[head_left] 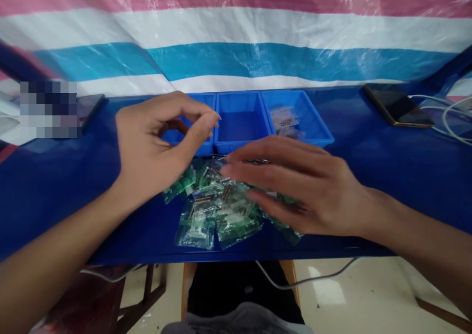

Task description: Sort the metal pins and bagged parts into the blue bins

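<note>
My left hand (pixel 155 142) is raised in front of the left blue bin (pixel 202 150), its thumb and fingertips pinched together. Whatever may be in that pinch is too small or hidden to name. Over a heap of small clear-and-green plastic packets (pixel 238 216) hovers my right hand (pixel 306 186), slightly blurred, its fingers stretched out and apart. Its fingertips reach the heap's upper edge; I cannot tell whether they touch a packet. Small metal pin-like pieces show inside some packets. Part of the heap lies hidden under the right hand.
A middle blue bin (pixel 243 120) adjoins a right bin (pixel 317 127) holding several clear packets (pixel 285 118). A phone (pixel 398 105) lies at the back right beside white cables (pixel 448 110). Behind the blue table (pixel 368 167) hangs a striped sheet (pixel 236 29).
</note>
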The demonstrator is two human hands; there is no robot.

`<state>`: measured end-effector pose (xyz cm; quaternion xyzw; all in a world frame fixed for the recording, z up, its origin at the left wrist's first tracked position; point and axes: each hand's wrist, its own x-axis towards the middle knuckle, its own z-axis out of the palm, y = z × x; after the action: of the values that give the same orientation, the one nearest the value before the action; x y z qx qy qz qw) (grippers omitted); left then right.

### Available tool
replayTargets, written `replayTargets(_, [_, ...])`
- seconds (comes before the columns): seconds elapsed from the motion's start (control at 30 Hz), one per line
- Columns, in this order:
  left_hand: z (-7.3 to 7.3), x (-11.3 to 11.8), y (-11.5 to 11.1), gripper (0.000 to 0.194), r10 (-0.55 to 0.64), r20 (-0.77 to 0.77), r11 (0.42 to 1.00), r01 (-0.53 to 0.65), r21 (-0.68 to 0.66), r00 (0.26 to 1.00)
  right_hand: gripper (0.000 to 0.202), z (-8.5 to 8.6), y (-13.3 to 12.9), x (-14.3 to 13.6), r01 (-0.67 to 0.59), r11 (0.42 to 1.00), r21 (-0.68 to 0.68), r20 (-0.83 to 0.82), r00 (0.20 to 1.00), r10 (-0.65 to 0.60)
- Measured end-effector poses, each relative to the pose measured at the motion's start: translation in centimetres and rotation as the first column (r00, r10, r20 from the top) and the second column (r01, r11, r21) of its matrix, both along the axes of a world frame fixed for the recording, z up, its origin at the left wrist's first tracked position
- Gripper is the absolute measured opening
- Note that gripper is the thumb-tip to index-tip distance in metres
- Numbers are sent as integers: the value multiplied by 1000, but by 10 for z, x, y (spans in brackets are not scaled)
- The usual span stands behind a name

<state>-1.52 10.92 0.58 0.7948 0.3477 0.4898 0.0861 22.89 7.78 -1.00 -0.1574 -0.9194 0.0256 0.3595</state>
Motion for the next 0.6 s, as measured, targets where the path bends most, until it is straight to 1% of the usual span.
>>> replayTargets(0.07, [-1,0,-1,15,1,-3,1000,-1,-21,1000,31,-4,0,-1,-54,998,18,135,990,51])
replayTargets(0.13, [0,0,-3,17,-4,-8,1000,4,5,1000,32,-7,0,-1,-81,997,12,212,974,76])
replayTargets(0.2, [1,1,-5,17,-13,-2,999,13,46,1000,30,-8,-2,-1,-82,996,16,220,973,77])
replayTargets(0.3, [3,2,-6,19,-10,-11,998,10,56,1000,30,-7,-4,0,-77,997,3,244,967,74])
replayTargets(0.43, [3,1,-5,20,-18,-30,996,20,81,999,32,-6,-4,0,-117,992,-40,279,952,123])
replayTargets(0.53, [2,0,-4,20,-28,-38,995,32,93,999,24,-6,-4,-2,-129,992,-1,230,965,126])
replayTargets(0.6, [1,0,-5,20,-27,-49,996,32,88,998,24,-5,-6,-2,-113,993,27,167,980,107])
